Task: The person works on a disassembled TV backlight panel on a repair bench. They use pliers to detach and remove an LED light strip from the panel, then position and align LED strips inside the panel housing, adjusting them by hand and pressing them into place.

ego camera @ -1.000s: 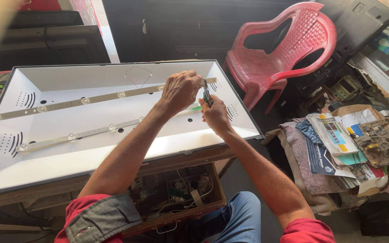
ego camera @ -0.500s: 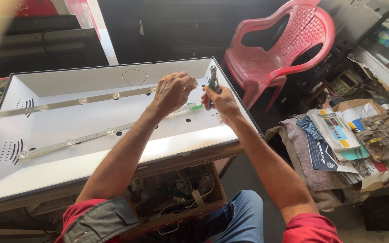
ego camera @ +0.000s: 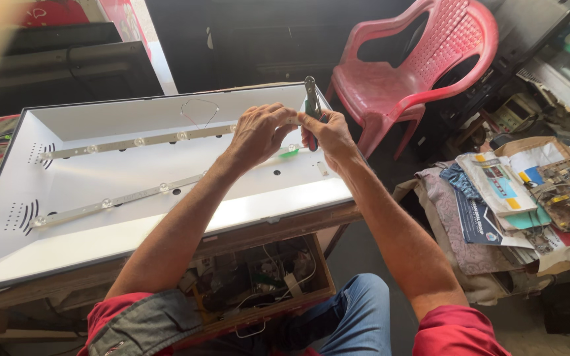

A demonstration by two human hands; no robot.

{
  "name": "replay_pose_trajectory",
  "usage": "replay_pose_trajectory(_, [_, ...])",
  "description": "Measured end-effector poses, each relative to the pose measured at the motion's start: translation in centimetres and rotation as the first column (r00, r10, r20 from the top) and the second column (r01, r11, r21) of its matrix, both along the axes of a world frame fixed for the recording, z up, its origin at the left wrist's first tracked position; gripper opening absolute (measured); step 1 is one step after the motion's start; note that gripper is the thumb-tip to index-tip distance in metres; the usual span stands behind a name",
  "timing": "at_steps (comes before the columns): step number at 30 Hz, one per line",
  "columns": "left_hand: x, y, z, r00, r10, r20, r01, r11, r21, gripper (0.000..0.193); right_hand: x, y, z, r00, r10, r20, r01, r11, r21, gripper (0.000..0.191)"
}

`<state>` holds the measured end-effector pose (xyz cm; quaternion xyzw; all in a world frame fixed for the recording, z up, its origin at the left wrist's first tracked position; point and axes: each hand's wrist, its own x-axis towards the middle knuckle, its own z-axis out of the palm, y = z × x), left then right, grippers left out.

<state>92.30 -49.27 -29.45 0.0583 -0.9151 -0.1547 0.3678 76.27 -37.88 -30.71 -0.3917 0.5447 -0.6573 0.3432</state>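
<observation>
A white backlight tray point(ego camera: 166, 224) of a flat screen lies on a wooden bench, with two LED strips point(ego camera: 140, 141) point(ego camera: 120, 196) running across it. My right hand point(ego camera: 328, 135) grips small pliers point(ego camera: 311, 99) with green and red handles, jaws pointing up, over the tray's right end. My left hand point(ego camera: 262, 132) sits just left of it, fingers curled toward the pliers and pinching something too small to make out. A thin looped wire point(ego camera: 199, 109) lies on the tray behind my hands. A green tab point(ego camera: 290, 152) shows at the near strip's right end.
A red plastic chair point(ego camera: 423, 66) stands right behind the tray. A heap of cloth, papers and circuit boards point(ego camera: 522, 198) fills the right side. An open wooden drawer point(ego camera: 258, 277) of wires and parts hangs under the bench. Dark screen panels point(ego camera: 67, 66) lean at the back left.
Both hands have lifted slightly and drawn together over the tray's right end. The pliers went from lying low between my hands to standing upright. The camera view shifted a little.
</observation>
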Motion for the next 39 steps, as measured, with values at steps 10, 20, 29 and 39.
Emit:
replay_pose_trajectory(10, [-0.1, 1.1, 1.0, 0.995, 0.063, -0.077, -0.066, 0.997, -0.040, 0.020, 1.1, -0.7, -0.6, 0.933, -0.143, 0.330, 0.188, 0.976, -0.107, 0.020])
replay_pose_trajectory(20, [1.5, 1.7, 4.4, 0.994, -0.049, -0.100, 0.055, 0.996, 0.066, 0.023, 1.9, 1.5, -0.7, 0.537, -0.578, -0.615, 0.374, 0.816, -0.441, 0.030])
replay_pose_trajectory(29, [2.3, 1.8, 9.1, 0.996, -0.060, 0.066, 0.038, 0.955, 0.295, 0.022, 4.0, 3.1, 1.0, 0.067, -0.601, -0.796, 0.470, 0.723, -0.506, 0.069])
replay_pose_trajectory(39, [2.0, 1.6, 9.1, 0.994, -0.067, 0.083, 0.040, 0.955, 0.294, 0.026, 4.8, 3.4, 2.4, -0.005, -0.612, -0.791, 0.466, 0.698, -0.543, 0.050])
